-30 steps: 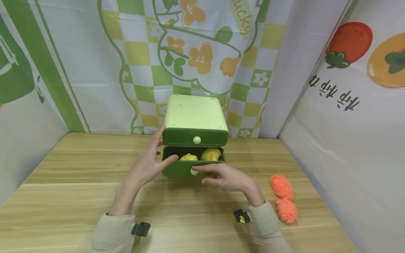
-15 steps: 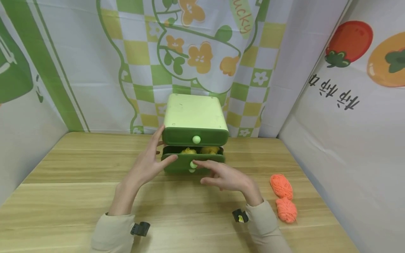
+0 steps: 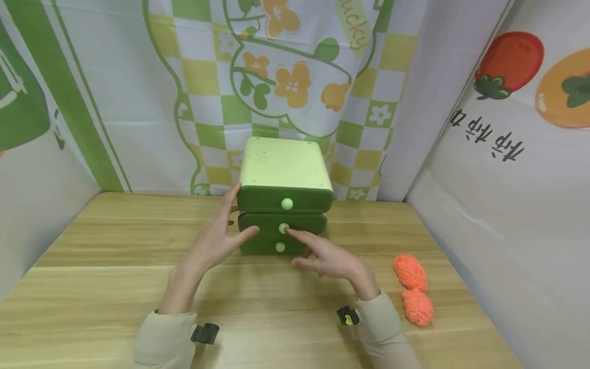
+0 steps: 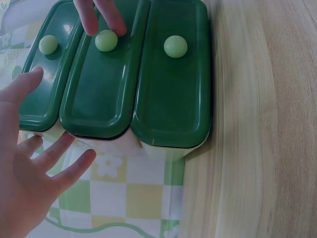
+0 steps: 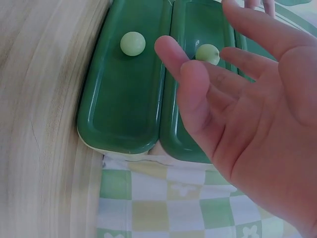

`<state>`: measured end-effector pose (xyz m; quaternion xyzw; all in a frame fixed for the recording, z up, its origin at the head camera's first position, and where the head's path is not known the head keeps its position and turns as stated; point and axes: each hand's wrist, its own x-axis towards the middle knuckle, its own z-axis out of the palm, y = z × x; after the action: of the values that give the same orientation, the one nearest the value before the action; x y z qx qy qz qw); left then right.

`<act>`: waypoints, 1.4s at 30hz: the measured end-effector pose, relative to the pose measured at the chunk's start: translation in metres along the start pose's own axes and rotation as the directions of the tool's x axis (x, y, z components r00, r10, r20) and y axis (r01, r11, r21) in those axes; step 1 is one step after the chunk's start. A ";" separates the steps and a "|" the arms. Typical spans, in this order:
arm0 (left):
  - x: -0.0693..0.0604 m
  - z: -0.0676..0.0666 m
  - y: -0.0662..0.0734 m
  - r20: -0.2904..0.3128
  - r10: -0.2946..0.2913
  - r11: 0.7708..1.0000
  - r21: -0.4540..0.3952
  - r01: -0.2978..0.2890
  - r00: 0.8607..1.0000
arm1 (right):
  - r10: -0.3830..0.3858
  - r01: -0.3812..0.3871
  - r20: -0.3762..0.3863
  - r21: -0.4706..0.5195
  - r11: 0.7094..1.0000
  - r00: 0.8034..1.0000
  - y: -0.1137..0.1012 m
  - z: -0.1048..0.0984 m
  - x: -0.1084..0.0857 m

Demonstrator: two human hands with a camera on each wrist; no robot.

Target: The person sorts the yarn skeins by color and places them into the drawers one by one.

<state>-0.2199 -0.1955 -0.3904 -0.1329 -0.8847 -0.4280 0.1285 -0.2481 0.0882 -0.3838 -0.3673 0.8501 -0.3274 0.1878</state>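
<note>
A small drawer cabinet [image 3: 287,164] with a pale green top stands against the printed cloth. Its three dark green drawer fronts each carry a pale round knob. The middle drawer [image 3: 262,225] is pushed in, nearly flush, and the yellow yarn is hidden. My left hand [image 3: 209,243] rests its fingers along the cabinet's left side, thumb spread before the drawer fronts. With its fingers extended, my right hand [image 3: 329,256] touches the middle knob [image 3: 283,228]. In the left wrist view, two right-hand fingertips sit against the middle knob [image 4: 106,40]; the lower knob [image 4: 175,46] is untouched.
Two orange yarn balls, one [image 3: 410,272] behind the other [image 3: 417,307], lie at the right of the wooden table [image 3: 115,297]. Printed cloth [image 3: 207,102] hangs behind the cabinet, and cloth walls stand at both sides.
The middle drawer has slid back into the cabinet, hiding the yellow yarn balls. My right hand's fingertips moved forward with its knob. My left hand has stayed at the cabinet's side.
</note>
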 end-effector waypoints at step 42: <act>0.000 0.000 -0.003 -0.008 0.025 1.000 -0.009 -0.025 1.000 | -0.007 0.008 -0.018 0.039 0.999 1.000 0.006 0.002 0.003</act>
<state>-0.2215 -0.1972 -0.3929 -0.1428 -0.8805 -0.4307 0.1370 -0.2523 0.0880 -0.3891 -0.3638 0.8438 -0.3479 0.1860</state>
